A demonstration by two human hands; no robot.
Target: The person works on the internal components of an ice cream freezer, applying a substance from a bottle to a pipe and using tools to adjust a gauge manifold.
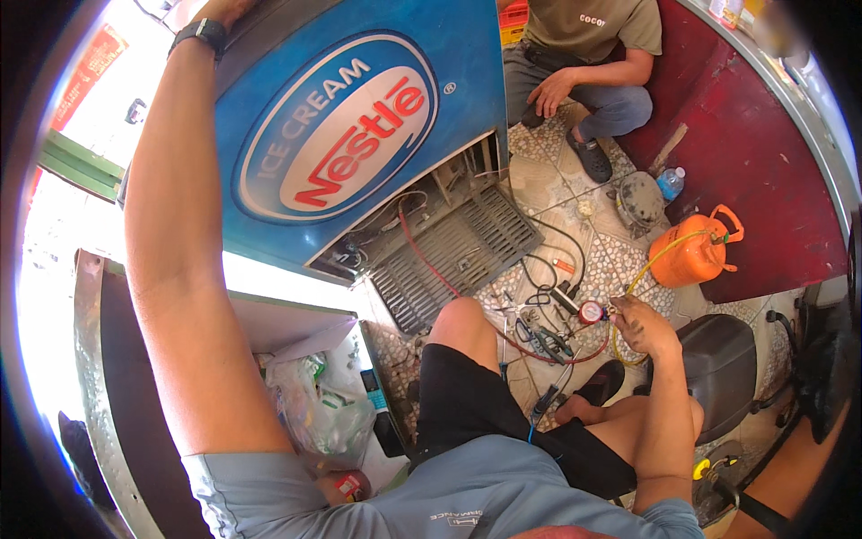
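My right hand [643,327] is closed around the valve body of a pressure gauge [591,312] with a red rim. A red hose [516,346] loops from near the gauge across the floor and into the open base of a blue ice cream freezer [359,135]. The yellow hose [663,250] links the gauge area to an orange gas cylinder [690,253]. At the top of the view, my left hand [226,11] rests on the freezer's upper edge; its fingers are mostly cut off. A grey slatted grille [453,256] leans out below the freezer's opening.
Pliers [548,343], scissors and other tools lie on the tiled floor between my legs. A dark compressor [639,199] and water bottle [671,183] stand by the red panel [754,153]. Another person [588,72] crouches beyond the freezer. Plastic bags [323,409] fill a box at left.
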